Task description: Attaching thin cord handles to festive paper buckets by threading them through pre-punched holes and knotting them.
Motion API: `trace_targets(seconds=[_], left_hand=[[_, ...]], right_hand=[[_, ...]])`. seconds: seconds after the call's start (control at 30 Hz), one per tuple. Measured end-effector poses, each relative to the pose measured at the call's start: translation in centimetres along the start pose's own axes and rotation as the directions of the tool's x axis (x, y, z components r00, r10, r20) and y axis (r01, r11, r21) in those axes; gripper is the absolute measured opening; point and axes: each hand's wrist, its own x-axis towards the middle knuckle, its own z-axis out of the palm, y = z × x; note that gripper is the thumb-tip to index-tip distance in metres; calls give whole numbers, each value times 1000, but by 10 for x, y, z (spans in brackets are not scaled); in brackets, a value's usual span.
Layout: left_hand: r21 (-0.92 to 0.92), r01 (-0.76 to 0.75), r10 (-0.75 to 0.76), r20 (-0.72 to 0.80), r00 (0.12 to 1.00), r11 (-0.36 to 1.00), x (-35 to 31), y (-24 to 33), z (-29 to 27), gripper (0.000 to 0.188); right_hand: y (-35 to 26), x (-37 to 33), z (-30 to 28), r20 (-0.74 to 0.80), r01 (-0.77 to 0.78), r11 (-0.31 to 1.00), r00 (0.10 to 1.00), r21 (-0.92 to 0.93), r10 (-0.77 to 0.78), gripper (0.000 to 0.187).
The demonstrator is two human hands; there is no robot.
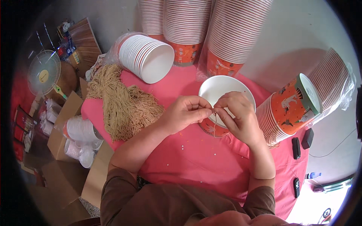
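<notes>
A paper bucket (pixel 209 87) with a white inside and an orange printed outside stands on the pink-covered table, its mouth tilted up. At its near rim my left hand (pixel 184 115) and my right hand (pixel 240 117) meet fingertip to fingertip. Both are closed in a pinch on a thin tan string (pixel 215 130), which hangs in a loop below the fingers against the bucket's outer wall. The exact spot where the string meets the rim is hidden by my fingers. A heap of similar tan strings (pixel 130 109) lies left of my left forearm.
Tall stacks of buckets (pixel 187 22) stand at the back. One nested stack (pixel 149 58) lies on its side at the far left; an upside-down stack (pixel 288 105) leans at the right. Small black objects (pixel 296 148) lie near the right edge. Cardboard boxes (pixel 66 132) and a fan (pixel 44 73) stand beyond the left edge.
</notes>
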Motion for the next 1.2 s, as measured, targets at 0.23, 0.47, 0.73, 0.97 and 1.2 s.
trace_targets(seconds=[0.23, 0.47, 0.73, 0.97, 1.2], left_hand=[[-71, -16, 19, 43, 999, 997, 0, -1, -3, 13], [45, -49, 48, 11, 999, 998, -1, 1, 1, 12], [-13, 0, 0, 21, 1000, 1000, -1, -1, 1, 11], [-35, 11, -10, 19, 1000, 999, -2, 3, 4, 12], [32, -27, 27, 7, 1000, 999, -3, 0, 5, 14]], right_hand=[[-2, 1, 1, -4, 0, 1000, 1000, -12, 0, 11], [-3, 0, 1, -4, 2, 1000, 1000, -15, -2, 11], [-3, -1, 2, -1, 7, 1000, 1000, -11, -7, 12], [-1, -1, 3, -3, 16, 1000, 1000, -22, -16, 11], [-3, -1, 4, 6, 0, 1000, 1000, -2, 0, 11]])
